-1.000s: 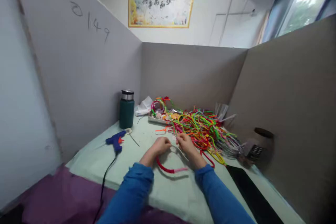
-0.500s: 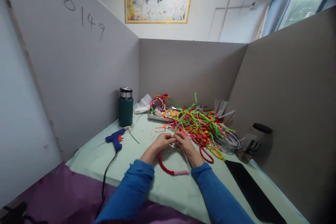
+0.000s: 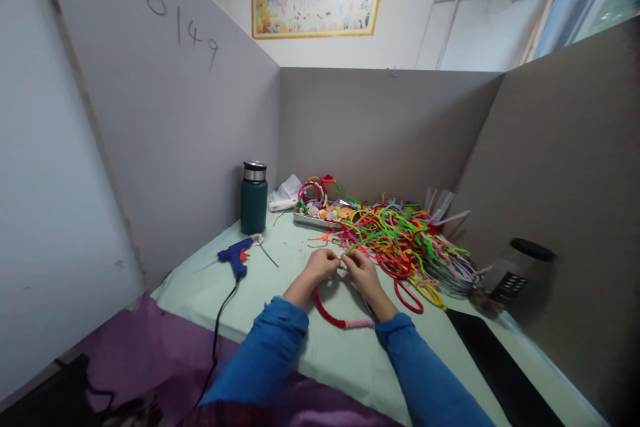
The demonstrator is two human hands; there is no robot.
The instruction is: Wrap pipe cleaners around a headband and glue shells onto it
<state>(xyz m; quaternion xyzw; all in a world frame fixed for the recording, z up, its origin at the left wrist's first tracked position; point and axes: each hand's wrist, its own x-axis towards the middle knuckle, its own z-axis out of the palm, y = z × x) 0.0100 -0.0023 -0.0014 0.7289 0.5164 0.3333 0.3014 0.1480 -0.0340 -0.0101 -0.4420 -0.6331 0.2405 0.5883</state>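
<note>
- Left hand (image 3: 323,265) pinches, apparently on the far end of red-and-pink band (image 3: 330,315), which curves between the forearms.
- Right hand (image 3: 363,271) pinches green strand (image 3: 358,245) alongside, probably for fine control.
- Glue gun (image 3: 236,256) parked left, likely for reach.

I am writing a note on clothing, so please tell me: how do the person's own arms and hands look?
The left sleeve and right sleeve are plain blue and wrinkled, their cuffs bunched above the wrists. The left hand and right hand wear no gloves. No watch shows.
</note>
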